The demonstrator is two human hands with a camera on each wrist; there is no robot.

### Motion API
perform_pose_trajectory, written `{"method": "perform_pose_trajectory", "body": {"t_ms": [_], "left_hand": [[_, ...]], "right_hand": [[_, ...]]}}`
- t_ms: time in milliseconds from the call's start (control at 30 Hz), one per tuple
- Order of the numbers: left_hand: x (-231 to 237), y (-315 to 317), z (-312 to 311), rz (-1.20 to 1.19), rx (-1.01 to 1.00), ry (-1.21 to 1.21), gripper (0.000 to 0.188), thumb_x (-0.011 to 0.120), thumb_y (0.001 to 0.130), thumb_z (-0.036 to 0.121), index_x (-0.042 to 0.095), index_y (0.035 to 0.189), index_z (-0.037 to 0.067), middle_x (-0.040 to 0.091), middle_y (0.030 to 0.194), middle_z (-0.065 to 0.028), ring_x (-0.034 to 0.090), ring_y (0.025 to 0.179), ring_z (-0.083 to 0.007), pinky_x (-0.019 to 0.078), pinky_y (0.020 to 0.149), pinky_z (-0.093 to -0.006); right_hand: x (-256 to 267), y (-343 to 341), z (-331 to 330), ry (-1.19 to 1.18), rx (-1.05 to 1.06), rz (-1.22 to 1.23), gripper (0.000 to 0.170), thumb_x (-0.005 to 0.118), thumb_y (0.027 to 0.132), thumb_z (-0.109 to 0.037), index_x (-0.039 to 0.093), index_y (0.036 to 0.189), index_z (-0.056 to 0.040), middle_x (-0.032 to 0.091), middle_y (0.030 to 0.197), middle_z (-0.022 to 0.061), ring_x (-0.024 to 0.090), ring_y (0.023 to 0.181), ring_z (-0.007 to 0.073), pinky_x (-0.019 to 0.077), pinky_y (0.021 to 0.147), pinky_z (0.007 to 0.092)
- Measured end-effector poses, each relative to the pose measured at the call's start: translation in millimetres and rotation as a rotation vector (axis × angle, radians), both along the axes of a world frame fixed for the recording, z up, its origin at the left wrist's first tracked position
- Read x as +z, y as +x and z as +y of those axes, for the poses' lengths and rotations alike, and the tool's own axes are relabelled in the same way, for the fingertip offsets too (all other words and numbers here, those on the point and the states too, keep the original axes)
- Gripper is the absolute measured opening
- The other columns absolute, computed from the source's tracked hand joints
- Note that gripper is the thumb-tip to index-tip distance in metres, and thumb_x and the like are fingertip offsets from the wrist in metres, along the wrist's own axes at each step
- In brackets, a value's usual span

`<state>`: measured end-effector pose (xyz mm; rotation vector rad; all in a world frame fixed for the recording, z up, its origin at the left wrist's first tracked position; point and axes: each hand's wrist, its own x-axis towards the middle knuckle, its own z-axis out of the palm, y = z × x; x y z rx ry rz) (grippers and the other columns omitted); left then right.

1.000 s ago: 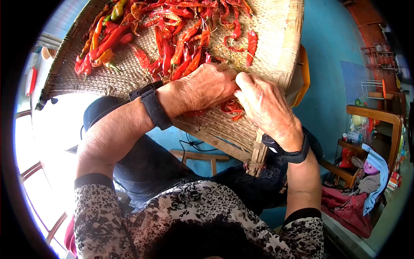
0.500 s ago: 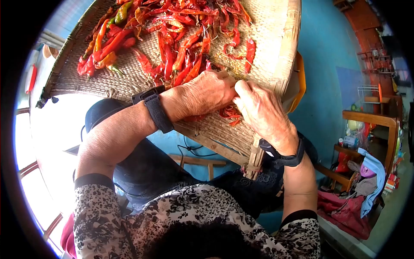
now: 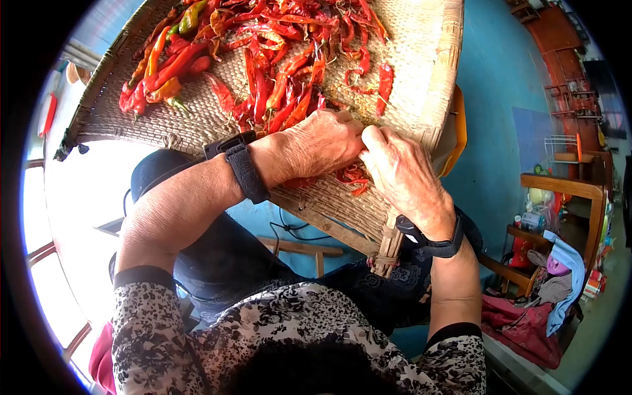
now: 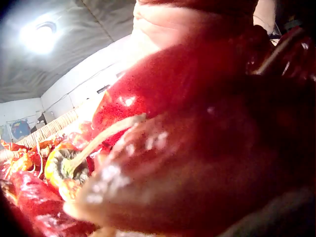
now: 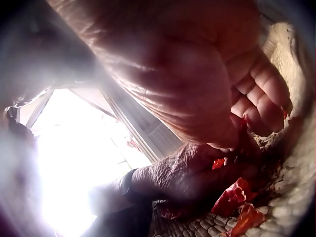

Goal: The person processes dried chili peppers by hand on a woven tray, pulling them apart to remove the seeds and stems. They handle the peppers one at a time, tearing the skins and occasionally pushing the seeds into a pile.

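Note:
Close together over the near edge of a woven tray (image 3: 421, 85), my left hand (image 3: 326, 141) and right hand (image 3: 405, 174) meet at their fingertips. Both have curled fingers and pinch a red chili pepper (image 5: 242, 123), mostly hidden by the fingers. Torn red chili pieces (image 5: 232, 196) lie on the weave below, visible in the right wrist view. Beyond the left hand spreads a heap of red chilies (image 3: 270, 79). Large red peppers fill the left wrist view, among them one with a pale curved stem (image 4: 106, 134).
A single red chili (image 3: 385, 89) lies apart near the tray's right side. Behind that side shows a yellow-edged object (image 3: 457, 135). A wooden stool (image 3: 309, 250) stands under the tray. To the right are a wooden chair (image 3: 566, 187) and piled cloths (image 3: 520, 326).
The hands stay together at nearly the same place, with only slight finger movement. The head view has shifted a little. The chili heap looks unchanged.

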<state>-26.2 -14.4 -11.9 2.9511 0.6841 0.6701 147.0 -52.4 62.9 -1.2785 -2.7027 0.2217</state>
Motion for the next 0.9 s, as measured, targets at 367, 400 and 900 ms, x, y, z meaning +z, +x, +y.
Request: {"method": "perform_pose_trajectory", "body": {"t_ms": [367, 400, 900], "left_hand": [[-4.5, 4.4, 2.8, 0.048, 0.014, -0.005, 0.012, 0.061, 0.077, 0.017, 0.065, 0.076, 0.005, 0.062, 0.083, -0.0079, 0.063, 0.08, -0.0231, 0.0537, 0.066, -0.0337], [-4.5, 4.6, 2.7, 0.048, 0.011, -0.007, 0.012, 0.061, 0.077, 0.017, 0.065, 0.076, 0.005, 0.062, 0.083, -0.0079, 0.063, 0.08, -0.0231, 0.0537, 0.066, -0.0337], [-7.2, 5.9, 6.2, -0.024, -0.013, 0.021, 0.013, 0.062, 0.076, 0.016, 0.064, 0.074, 0.004, 0.062, 0.079, -0.0081, 0.063, 0.076, -0.0242, 0.0538, 0.062, -0.0347]], "right_hand": [[0.6, 0.4, 0.3, 0.027, -0.004, -0.078, 0.014, 0.053, 0.087, -0.005, 0.049, 0.1, -0.0025, 0.057, 0.082, 0.0173, 0.062, 0.076, 0.0345, 0.051, 0.063, 0.0446], [0.5, 0.7, 0.5, 0.024, -0.007, -0.078, 0.014, 0.053, 0.087, -0.005, 0.049, 0.1, -0.0025, 0.057, 0.082, 0.0173, 0.062, 0.076, 0.0345, 0.051, 0.063, 0.0446], [-1.3, 2.1, 0.5, 0.06, 0.012, -0.089, 0.014, 0.052, 0.087, -0.004, 0.049, 0.1, -0.0007, 0.055, 0.078, 0.0171, 0.062, 0.074, 0.0338, 0.0507, 0.062, 0.0441]]}}
